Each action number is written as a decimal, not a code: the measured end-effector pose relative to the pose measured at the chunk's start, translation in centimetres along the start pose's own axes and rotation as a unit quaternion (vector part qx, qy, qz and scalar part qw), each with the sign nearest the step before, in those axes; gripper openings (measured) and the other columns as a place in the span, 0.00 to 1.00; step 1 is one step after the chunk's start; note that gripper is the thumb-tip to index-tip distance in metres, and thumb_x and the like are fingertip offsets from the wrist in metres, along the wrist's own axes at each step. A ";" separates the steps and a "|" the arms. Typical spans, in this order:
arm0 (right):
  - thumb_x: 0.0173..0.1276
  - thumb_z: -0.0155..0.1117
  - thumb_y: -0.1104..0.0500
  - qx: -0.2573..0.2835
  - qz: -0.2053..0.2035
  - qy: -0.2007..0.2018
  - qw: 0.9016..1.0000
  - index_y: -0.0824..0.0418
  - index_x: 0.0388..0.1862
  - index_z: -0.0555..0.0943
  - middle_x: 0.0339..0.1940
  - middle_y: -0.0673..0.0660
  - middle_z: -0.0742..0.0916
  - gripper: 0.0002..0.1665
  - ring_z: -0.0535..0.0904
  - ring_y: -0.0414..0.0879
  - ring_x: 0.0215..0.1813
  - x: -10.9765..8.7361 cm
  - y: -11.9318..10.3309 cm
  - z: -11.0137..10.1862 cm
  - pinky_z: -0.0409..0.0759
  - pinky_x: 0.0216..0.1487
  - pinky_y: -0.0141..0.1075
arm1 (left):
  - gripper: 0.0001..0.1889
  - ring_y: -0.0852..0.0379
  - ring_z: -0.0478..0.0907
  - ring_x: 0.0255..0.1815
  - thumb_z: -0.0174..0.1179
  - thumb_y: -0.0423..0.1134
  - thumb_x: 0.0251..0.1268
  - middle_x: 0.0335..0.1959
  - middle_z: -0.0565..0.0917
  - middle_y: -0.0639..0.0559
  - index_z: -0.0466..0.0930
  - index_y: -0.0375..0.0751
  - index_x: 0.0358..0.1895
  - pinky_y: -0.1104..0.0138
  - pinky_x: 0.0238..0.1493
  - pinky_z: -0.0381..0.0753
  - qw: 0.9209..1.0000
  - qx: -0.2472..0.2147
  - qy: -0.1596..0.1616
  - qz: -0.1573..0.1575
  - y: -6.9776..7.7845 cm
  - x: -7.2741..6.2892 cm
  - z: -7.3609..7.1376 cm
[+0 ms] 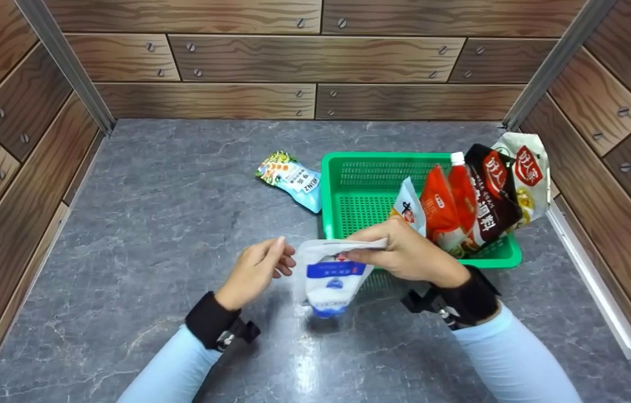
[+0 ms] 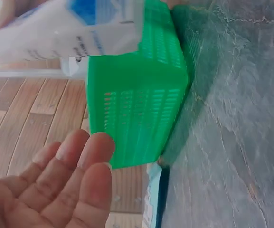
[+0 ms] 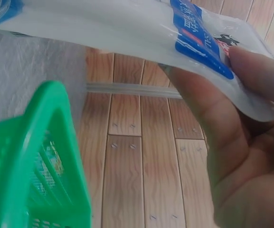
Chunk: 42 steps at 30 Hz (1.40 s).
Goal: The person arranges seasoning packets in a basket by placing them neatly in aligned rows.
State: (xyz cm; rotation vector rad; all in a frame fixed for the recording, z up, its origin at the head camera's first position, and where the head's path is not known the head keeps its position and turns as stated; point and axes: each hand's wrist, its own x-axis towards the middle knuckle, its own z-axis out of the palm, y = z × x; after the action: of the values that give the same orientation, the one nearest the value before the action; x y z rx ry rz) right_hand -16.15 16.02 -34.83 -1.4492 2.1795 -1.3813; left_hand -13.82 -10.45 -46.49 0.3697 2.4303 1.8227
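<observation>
My right hand [image 1: 405, 249] pinches the top edge of a white and blue plastic bag [image 1: 335, 280], thumb on the near face. The bag hangs over the floor in front of the green basket [image 1: 326, 193]. In the right wrist view, the bag [image 3: 141, 35] stretches away from the thumb and fingers with its blue printed band showing. My left hand [image 1: 259, 271] is just left of the bag, fingers relaxed and holding nothing. In the left wrist view that hand [image 2: 56, 190] shows its palm, and the bag [image 2: 65, 35] is above, apart from the fingertips.
Inside the basket's right half stand a small white pouch [image 1: 409, 207], a red pouch [image 1: 439, 207], a white-capped red bottle [image 1: 463, 190], a dark pouch [image 1: 491, 196] and a white pouch [image 1: 536, 168]. A light-blue Heinz pouch [image 1: 293, 179] lies against its left side. Wood-patterned walls [image 1: 315, 59] enclose the grey surface.
</observation>
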 end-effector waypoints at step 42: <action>0.62 0.70 0.58 -0.268 0.156 0.238 0.920 0.59 0.30 0.88 0.28 0.53 0.87 0.06 0.79 0.42 0.24 1.7 -0.2 -7.0 0.75 0.21 0.30 | 0.20 0.59 0.74 0.14 0.46 0.43 0.78 0.18 0.79 0.51 0.76 0.38 0.25 0.67 0.20 0.78 0.998 0.033 -0.031 -0.033 0.0 4.0 6.2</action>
State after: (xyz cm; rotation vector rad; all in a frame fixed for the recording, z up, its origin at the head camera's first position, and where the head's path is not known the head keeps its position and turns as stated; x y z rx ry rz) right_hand -21.03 18.81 -30.23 -0.8620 3.1235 -1.1593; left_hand -16.37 -3.65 -47.95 0.3410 2.4364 1.6831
